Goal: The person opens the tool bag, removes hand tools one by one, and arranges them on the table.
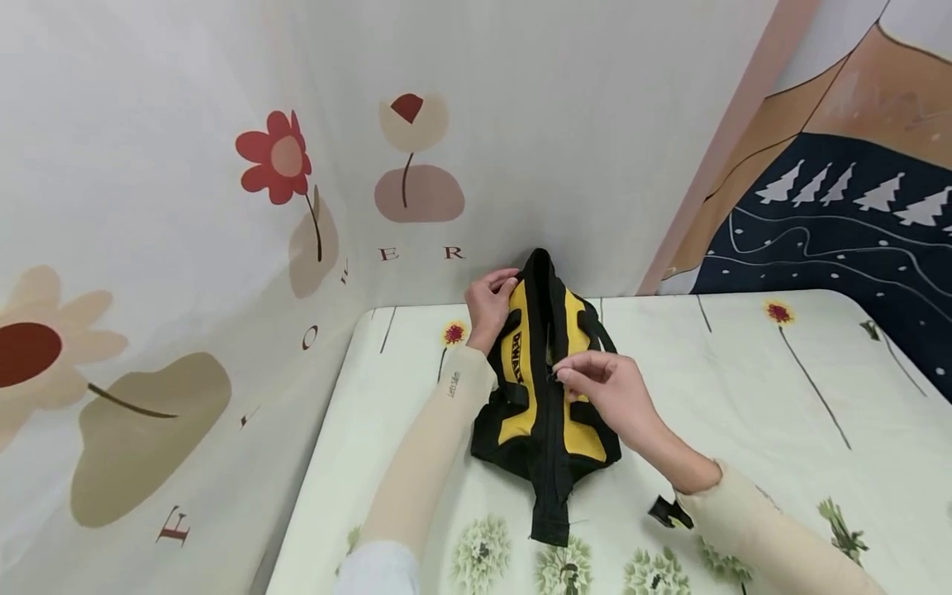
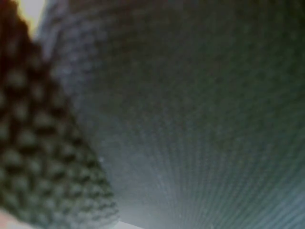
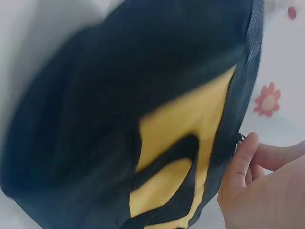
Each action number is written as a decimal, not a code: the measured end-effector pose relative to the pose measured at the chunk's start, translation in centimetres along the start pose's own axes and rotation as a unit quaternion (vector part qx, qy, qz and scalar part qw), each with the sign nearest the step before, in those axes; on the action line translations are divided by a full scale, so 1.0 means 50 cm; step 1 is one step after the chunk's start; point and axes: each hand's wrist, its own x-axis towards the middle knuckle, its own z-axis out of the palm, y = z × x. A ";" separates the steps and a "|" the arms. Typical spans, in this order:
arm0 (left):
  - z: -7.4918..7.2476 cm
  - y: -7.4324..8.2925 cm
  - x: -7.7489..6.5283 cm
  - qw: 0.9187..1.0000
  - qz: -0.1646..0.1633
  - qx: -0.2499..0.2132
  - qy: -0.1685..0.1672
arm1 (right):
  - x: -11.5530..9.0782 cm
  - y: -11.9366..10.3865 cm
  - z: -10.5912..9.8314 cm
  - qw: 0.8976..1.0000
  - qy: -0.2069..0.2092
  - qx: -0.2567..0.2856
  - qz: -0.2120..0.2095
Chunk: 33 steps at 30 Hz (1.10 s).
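A black and yellow tool bag (image 1: 548, 397) lies on the table, its zipper running lengthwise along the top. The zipper gapes at the far end and is closed along the near part. With thumb and bent fingers, my left hand (image 1: 488, 307) holds the bag's far left edge. My right hand (image 1: 611, 392) pinches the small zipper pull (image 1: 552, 373) about midway along the bag. In the right wrist view, thumb and finger meet at the dark pull (image 3: 240, 138) beside the bag's side (image 3: 186, 124). Blurred dark fabric (image 2: 190, 119) fills the left wrist view.
A small black and yellow item (image 1: 671, 512) lies right of the bag, near the right forearm. The table is covered by a flower-print cloth (image 1: 744, 397). Patterned fabric (image 1: 565, 149) hangs behind the table and at its left.
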 end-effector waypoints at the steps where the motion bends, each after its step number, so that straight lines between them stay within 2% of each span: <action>1: 0.000 0.001 0.002 1.000 0.004 0.000 -0.001 | -0.014 -0.001 0.000 1.000 -0.007 0.003 0.000; 4: -0.002 0.002 0.006 1.000 0.009 -0.003 -0.004 | -0.057 -0.006 0.000 0.999 -0.031 0.018 0.004; 11: -0.012 0.002 0.008 1.000 -0.001 -0.005 -0.005 | -0.143 -0.006 0.010 0.994 -0.099 0.050 0.009; 17: -0.010 0.001 0.009 1.000 -0.005 -0.003 -0.016 | -0.200 0.002 0.010 0.985 -0.157 0.069 0.000; 20: -0.010 0.001 0.010 1.000 -0.002 -0.001 -0.018 | -0.212 0.003 0.005 0.981 -0.174 0.082 0.001; 24: -0.020 0.001 0.012 1.000 0.009 -0.007 -0.021 | -0.203 0.002 0.003 0.982 -0.168 0.091 0.002; 27: -0.033 0.004 0.005 0.999 0.016 -0.013 -0.044 | -0.186 0.005 0.003 0.985 -0.146 0.088 -0.012; 30: -0.047 0.015 -0.008 0.996 0.026 -0.020 -0.079 | -0.166 0.012 0.000 0.991 -0.096 0.077 -0.042; 33: -0.059 0.033 -0.026 0.993 0.029 -0.025 -0.107 | -0.142 0.023 -0.003 0.993 -0.046 0.075 -0.076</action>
